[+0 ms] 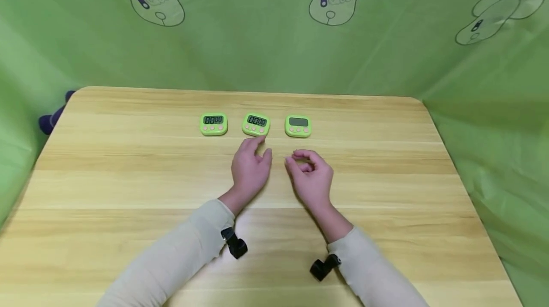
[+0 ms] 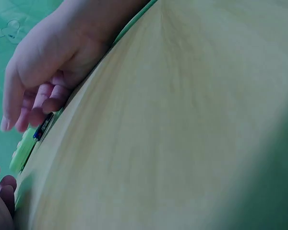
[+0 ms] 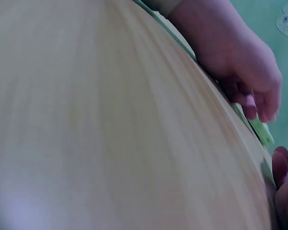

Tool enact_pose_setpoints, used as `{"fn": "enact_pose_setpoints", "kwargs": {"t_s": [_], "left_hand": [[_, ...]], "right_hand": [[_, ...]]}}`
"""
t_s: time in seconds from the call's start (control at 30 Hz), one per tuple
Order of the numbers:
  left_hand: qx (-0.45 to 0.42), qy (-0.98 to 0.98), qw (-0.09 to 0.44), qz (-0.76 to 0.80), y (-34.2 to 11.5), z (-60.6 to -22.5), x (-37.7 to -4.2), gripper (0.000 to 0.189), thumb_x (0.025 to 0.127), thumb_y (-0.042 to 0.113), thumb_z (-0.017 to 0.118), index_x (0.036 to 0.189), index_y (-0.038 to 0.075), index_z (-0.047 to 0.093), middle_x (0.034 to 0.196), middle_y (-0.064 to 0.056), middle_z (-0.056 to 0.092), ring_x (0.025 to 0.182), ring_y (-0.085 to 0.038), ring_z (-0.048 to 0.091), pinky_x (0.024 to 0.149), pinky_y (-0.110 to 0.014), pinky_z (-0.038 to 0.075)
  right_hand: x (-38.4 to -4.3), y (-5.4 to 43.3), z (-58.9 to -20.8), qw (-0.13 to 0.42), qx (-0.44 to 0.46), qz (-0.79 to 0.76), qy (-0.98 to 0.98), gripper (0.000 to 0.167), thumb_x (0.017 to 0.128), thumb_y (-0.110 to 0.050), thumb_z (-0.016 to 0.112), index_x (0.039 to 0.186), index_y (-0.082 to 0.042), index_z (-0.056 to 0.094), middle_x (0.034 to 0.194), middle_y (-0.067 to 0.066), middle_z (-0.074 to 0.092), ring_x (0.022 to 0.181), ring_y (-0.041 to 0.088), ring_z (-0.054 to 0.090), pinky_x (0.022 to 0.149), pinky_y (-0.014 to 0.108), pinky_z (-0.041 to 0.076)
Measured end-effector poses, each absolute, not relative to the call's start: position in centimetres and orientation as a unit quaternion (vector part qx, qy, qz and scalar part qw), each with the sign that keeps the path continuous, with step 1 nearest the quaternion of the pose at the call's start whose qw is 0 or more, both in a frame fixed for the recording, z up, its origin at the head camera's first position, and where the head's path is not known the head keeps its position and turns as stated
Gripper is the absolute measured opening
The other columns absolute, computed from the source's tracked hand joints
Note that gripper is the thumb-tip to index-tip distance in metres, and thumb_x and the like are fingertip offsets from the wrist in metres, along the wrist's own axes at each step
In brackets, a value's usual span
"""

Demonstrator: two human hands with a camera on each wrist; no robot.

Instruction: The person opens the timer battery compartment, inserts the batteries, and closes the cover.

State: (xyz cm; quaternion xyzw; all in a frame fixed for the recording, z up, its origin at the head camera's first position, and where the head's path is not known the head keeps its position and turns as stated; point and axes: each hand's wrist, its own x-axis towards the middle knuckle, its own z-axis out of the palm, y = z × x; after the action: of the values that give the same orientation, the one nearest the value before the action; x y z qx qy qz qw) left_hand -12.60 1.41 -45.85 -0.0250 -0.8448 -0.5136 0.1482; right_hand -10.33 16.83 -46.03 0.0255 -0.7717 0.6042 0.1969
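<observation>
Three green digital timers lie in a row: the left timer [image 1: 213,124] and the middle timer [image 1: 256,124] show digits, while the right timer [image 1: 298,126] has a blank grey screen. My left hand [image 1: 250,166] is at the near edge of the middle timer, its fingertips right at the rim and its thumb apart. Loosely bent, my right hand [image 1: 312,176] hovers short of the right timer, with thumb and index fingertips close together and nothing visible between them. In the left wrist view, a timer's green side [image 2: 21,149] shows beyond the hands.
The wooden table [image 1: 386,192] has rounded far corners. A green curtain [image 1: 257,54] with mouse-like drawings hangs behind and beside it. Something dark purple [image 1: 51,118] is by the table's left edge. Black wrist cameras [image 1: 235,243] are strapped on both sleeves.
</observation>
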Motion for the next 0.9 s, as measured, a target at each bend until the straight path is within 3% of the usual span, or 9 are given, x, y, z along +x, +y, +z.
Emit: {"fn": "enact_pose_setpoints", "kwargs": {"t_s": [0.23,0.43,0.5,0.6,0.7,0.8,0.9], "left_hand": [[-0.038,-0.846,0.117,-0.519,3.2,-45.5,-13.1,0.038,0.092,0.013,0.07,0.128,0.003,0.065,0.125,-0.007,0.062,0.064,-0.007,0.06,0.068,-0.029,0.055],[-0.06,-0.853,0.115,-0.506,5.1,-45.5,-14.3,0.04,0.093,0.015,0.068,0.13,0.0,0.063,0.133,-0.01,0.06,0.066,-0.008,0.061,0.082,-0.03,0.055],[-0.067,-0.859,0.116,-0.494,5.7,-45.5,-14.6,0.041,0.093,0.016,0.068,0.131,0.0,0.062,0.134,-0.012,0.06,0.076,-0.012,0.064,0.09,-0.031,0.054],[-0.069,-0.873,0.115,-0.47,6.3,-45.5,-15.2,0.043,0.094,0.019,0.067,0.133,0.0,0.061,0.135,-0.013,0.059,0.103,-0.021,0.066,0.1,-0.034,0.05],[-0.059,-0.887,0.102,-0.446,6.7,-45.2,-15.8,0.045,0.096,0.021,0.066,0.135,0.0,0.059,0.137,-0.014,0.058,0.126,-0.027,0.055,0.105,-0.038,0.047],[-0.046,-0.896,0.085,-0.434,7.0,-45.0,-16.3,0.045,0.097,0.022,0.064,0.136,0.002,0.058,0.137,-0.013,0.059,0.127,-0.027,0.054,0.102,-0.039,0.049],[-0.039,-0.9,0.078,-0.428,7.1,-45.0,-16.6,0.043,0.097,0.023,0.064,0.136,0.005,0.06,0.135,-0.011,0.061,0.124,-0.026,0.057,0.097,-0.04,0.053]], "right_hand": [[-11.6,19.9,-45.8,0.229,0.01,0.595,-0.77,0.017,0.084,0.004,0.078,0.097,0.01,0.07,0.089,0.02,0.07,0.047,0.011,0.055,0.041,0.014,0.046],[-14.0,21.7,-46.0,0.228,-0.034,0.576,-0.784,0.021,0.086,-0.009,0.08,0.102,0.003,0.073,0.095,0.012,0.072,0.045,0.006,0.051,0.038,0.016,0.044],[-14.9,22.1,-45.9,0.217,-0.052,0.557,-0.8,0.024,0.086,-0.012,0.08,0.105,0.001,0.075,0.097,0.009,0.073,0.046,0.007,0.051,0.039,0.016,0.044],[-16.0,22.3,-45.6,0.19,-0.075,0.522,-0.828,0.029,0.086,-0.02,0.08,0.11,-0.003,0.076,0.1,0.006,0.074,0.058,0.009,0.058,0.051,0.018,0.049],[-17.0,22.2,-45.4,0.168,-0.077,0.494,-0.849,0.033,0.086,-0.024,0.08,0.111,-0.004,0.076,0.102,0.008,0.074,0.086,0.017,0.067,0.078,0.027,0.055],[-17.6,22.2,-45.5,0.159,-0.064,0.461,-0.871,0.036,0.087,-0.027,0.08,0.112,-0.002,0.076,0.103,0.011,0.072,0.102,0.023,0.066,0.094,0.036,0.052],[-17.7,22.3,-45.4,0.152,-0.052,0.425,-0.891,0.036,0.09,-0.03,0.076,0.112,-0.003,0.076,0.103,0.011,0.07,0.099,0.026,0.065,0.091,0.04,0.052]]}}
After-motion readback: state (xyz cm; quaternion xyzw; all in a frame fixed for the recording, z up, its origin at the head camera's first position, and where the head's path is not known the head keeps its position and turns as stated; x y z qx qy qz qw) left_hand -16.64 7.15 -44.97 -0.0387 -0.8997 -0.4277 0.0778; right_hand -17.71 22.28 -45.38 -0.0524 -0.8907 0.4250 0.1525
